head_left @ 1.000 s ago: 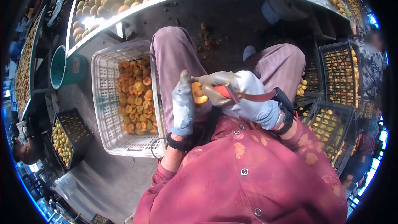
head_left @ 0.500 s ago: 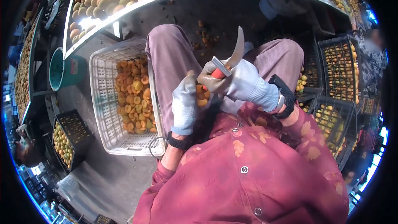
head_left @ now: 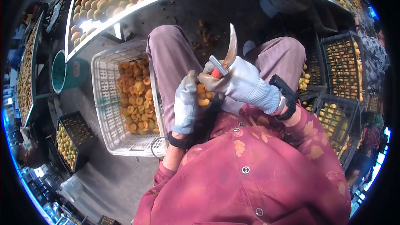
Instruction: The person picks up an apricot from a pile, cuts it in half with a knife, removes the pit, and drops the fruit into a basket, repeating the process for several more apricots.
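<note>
A curved knife (head_left: 231, 46) with a red handle points upward from my right hand (head_left: 243, 81), whose gloved fingers are wrapped round it. A short metal piece (head_left: 218, 65) sticks out beside the handle. My left hand (head_left: 186, 102), also gloved, is closed just left of it, with its fingertips near my right fingers; what it holds, if anything, is hidden. Orange fruit pieces (head_left: 203, 97) show between and below the two hands. To the left, a white crate (head_left: 105, 104) holds many halved orange fruits (head_left: 139, 100).
A metal-edged table (head_left: 137, 7) full of whole fruits crosses the top. A green bucket (head_left: 58, 71) stands at the left, near a black crate (head_left: 77, 141). Black crates (head_left: 343, 68) of fruit are stacked at the right. Fruit pieces (head_left: 206, 35) lie on the floor. Other people appear at both edges.
My right hand and the knife have shifted slightly left, and the blade is more upright. My left hand has barely moved.
</note>
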The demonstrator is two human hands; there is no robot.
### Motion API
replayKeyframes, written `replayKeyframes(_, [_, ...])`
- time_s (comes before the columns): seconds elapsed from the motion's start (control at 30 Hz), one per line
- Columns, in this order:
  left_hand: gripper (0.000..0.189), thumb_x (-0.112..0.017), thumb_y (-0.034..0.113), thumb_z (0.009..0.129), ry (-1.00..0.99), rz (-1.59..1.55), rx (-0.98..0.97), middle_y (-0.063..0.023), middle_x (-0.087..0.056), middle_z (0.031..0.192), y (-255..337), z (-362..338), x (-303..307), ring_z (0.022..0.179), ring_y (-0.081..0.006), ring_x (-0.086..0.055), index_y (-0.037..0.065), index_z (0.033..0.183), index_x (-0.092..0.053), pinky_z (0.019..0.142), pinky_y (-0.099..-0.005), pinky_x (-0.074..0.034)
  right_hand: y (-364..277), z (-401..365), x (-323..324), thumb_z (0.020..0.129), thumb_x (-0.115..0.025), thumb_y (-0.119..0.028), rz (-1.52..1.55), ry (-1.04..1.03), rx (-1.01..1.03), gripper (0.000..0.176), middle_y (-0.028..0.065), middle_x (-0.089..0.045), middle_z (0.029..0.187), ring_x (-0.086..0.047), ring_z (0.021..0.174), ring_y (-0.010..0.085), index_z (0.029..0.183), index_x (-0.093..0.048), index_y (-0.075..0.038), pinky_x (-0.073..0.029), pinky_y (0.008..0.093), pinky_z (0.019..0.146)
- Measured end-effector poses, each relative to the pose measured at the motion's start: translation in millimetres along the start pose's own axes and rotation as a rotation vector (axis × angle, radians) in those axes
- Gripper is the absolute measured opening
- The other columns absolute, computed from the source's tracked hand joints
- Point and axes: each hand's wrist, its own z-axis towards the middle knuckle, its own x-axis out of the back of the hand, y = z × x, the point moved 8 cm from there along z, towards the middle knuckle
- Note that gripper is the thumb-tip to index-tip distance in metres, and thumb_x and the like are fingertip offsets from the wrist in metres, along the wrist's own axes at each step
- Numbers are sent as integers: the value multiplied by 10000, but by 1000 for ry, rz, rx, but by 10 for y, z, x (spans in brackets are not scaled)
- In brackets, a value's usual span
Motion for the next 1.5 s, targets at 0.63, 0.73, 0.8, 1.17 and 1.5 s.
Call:
replayKeyframes(0.63, [615, -431, 577, 965, 154, 20, -21, -76, -657, 778, 105, 47, 127, 667, -123, -627, -7, 919, -619, 617, -237, -508, 148, -200, 55, 840, -678, -314, 402, 243, -175, 222, 68, -673, 725, -679, 702, 250, 947, -696, -120, -526, 315, 682])
replayKeyframes(0.73, [626, -416, 582, 969, 141, 28, -18, -68, -666, 791, 118, 39, 154, 678, -118, -626, -4, 926, -632, 625, -232, -507, -92, -259, 163, 860, -660, -229, 115, 334, 49, 165, 83, -663, 739, -673, 691, 267, 994, -692, -138, -524, 332, 653])
replayKeyframes(0.8, [575, -411, 522, 993, 116, 53, 20, -61, -667, 794, 139, 4, 128, 684, -114, -624, -1, 905, -635, 631, -234, -500, -3, -264, 164, 857, -655, -225, 312, 348, -118, 172, 99, -656, 737, -672, 698, 286, 1001, -681, -135, -530, 340, 634])
replayKeyframes(1.17, [408, -440, 349, 1016, 242, 479, -427, -42, -621, 733, 272, -50, 5, 628, -99, -552, 18, 892, -645, 600, -253, -456, -193, -211, -54, 792, -671, -231, 12, 309, -40, 145, 100, -660, 754, -674, 683, 297, 883, -631, -126, -534, 392, 584])
replayKeyframes(1.5, [452, -455, 421, 1002, 208, 21, -68, -27, -597, 702, 32, 16, 95, 605, -78, -557, 11, 910, -620, 569, -210, -452, 322, -215, -196, 896, -635, -234, 625, 183, -320, 188, 26, -655, 690, -653, 606, 117, 993, -666, -77, -521, 253, 575])
